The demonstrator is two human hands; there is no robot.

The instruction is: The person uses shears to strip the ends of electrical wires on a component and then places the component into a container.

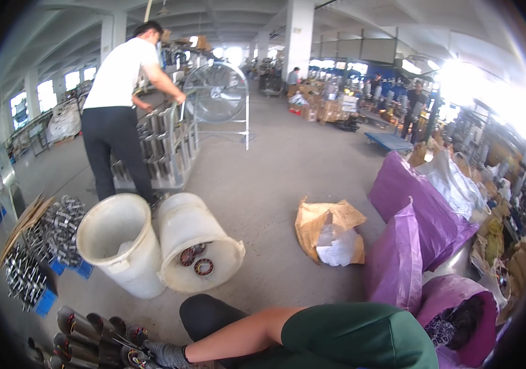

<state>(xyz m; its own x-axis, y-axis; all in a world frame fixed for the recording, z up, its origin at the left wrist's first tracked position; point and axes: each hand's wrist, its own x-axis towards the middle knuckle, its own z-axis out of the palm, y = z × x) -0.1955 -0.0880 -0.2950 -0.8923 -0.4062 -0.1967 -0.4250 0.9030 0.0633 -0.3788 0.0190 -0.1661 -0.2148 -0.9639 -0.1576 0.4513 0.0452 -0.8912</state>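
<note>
My right hand point(169, 355), in a grey knitted glove, reaches in at the lower left from a dark green sleeve. Its fingers close on a ring-shaped motor stator point(138, 358) with dark windings, partly cut off by the lower edge. Another stator point(136, 334) with coloured wires sits just beyond it. Beside the hand lie several dark metal tubes point(76, 323), their open ends showing. My left hand is not in view. Farther off, a whitish plastic bin point(198, 227) lies tipped on its side with several wound stators point(203, 266) inside.
An upright whitish bin point(134, 270) stands beside the tipped one. Metal parts point(63, 230) are piled at left. A torn brown paper bag point(312, 215) and purple sacks point(392, 264) lie to the right. A person point(115, 80) works at a metal rack point(180, 154) near a large fan point(215, 92).
</note>
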